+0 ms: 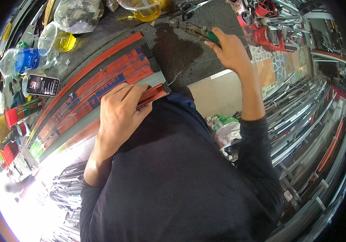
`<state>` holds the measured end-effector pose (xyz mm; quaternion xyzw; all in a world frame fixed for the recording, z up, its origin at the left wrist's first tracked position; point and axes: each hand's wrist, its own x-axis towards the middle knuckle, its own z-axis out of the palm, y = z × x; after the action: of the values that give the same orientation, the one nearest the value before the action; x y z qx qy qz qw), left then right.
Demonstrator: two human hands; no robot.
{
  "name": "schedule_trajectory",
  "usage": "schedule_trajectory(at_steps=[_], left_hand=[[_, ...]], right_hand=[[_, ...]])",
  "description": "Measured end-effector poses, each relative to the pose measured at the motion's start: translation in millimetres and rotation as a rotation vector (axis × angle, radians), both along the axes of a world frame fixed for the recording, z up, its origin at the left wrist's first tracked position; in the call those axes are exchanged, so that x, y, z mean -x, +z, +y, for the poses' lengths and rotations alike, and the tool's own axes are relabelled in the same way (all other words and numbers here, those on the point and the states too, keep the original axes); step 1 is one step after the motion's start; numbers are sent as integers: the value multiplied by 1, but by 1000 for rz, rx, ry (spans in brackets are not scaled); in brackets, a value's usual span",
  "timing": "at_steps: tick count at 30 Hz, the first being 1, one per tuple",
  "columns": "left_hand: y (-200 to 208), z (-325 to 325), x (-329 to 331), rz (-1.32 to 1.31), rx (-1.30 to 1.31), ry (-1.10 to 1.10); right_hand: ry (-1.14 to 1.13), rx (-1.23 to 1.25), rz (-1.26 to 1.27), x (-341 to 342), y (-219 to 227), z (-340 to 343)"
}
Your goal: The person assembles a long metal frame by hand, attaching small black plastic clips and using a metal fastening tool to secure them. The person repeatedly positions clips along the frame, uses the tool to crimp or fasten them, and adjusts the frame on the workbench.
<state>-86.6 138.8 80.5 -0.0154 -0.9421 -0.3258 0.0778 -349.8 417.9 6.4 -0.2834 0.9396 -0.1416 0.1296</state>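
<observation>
My left hand (pixel 118 109) is closed round the near end of a red-faced profile strip (pixel 155 93), close to my body. Beside it, several long strips with red and blue film (pixel 112 68) lie side by side on the dark worktop (pixel 217 18), running off to the left. Farther right, my right hand (pixel 234 52) grips pliers (pixel 193 29) by their green handles. The jaws point left over the worktop, apart from the strips, and whether they hold anything is too small to tell. A dark wet stain (pixel 177 46) spreads below the pliers.
Scissors (pixel 188 10) and a tub of yellow liquid (pixel 146 11) lie at the back. On the left are a plastic cup (pixel 52 38), a bottle (pixel 27 60) and a lit phone (pixel 42 85). Red baskets (pixel 268 38) and stacked metal profiles (pixel 298 117) fill the right.
</observation>
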Motion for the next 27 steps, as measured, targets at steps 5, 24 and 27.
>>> schedule_trajectory(at_steps=[5,24,27], left_hand=[[-2,-1,2,18,50,-26],[-9,-2,-1,-20,53,-61],[-12,0,-1,30,31,-47]], right_hand=[[-212,680,-225,-89,11,19],[-328,869,-817,-244,32,17],[-367,897,-816,-241,32,17]])
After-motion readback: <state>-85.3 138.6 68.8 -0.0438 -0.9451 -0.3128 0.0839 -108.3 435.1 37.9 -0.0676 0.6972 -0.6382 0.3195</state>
